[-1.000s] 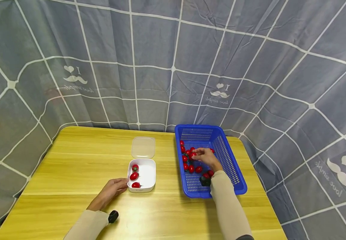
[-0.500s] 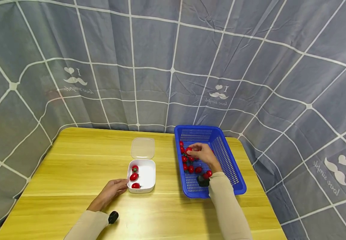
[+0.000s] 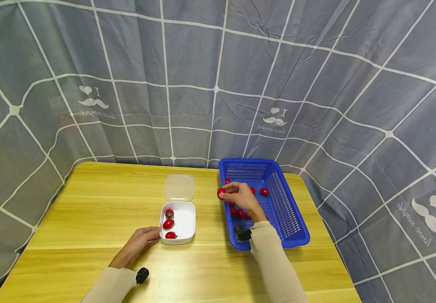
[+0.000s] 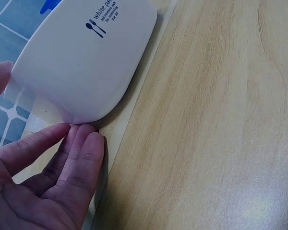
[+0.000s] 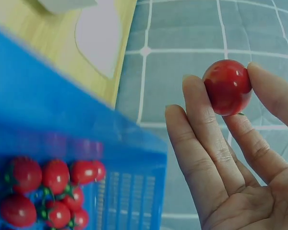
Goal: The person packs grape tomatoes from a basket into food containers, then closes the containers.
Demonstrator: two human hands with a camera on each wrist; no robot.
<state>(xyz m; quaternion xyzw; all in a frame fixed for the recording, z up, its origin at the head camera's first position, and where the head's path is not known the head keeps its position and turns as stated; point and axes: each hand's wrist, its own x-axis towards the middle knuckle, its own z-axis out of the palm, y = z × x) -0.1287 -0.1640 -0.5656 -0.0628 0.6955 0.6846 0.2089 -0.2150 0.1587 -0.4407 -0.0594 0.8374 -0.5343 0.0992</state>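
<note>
In the head view, my right hand [image 3: 240,197] pinches a red cherry tomato [image 3: 221,193] over the left rim of the blue basket [image 3: 304,233]. The right wrist view has this tomato [image 5: 227,87] between thumb and fingertips, raised above the rim. My left hand [image 3: 140,243] holds the near left corner of a square white container [image 3: 186,216]. Up close, the left wrist view puts its fingertips [image 4: 89,136] against the container's outer wall [image 4: 86,67], with the thumb at the rim. Several cherry tomatoes [image 3: 168,224] lie along the container's left side.
More cherry tomatoes [image 5: 55,176] with green stems lie in the basket. A translucent lid [image 3: 180,187] rests behind the container on the wooden table [image 3: 112,202]. Grey curtain [image 3: 191,105] with white lines hangs behind and beside the table. Each sleeve bears a black wrist device [image 3: 142,275].
My right hand has lifted the cherry tomato from among the others and carried it left to the basket's rim. My left hand stays at the container.
</note>
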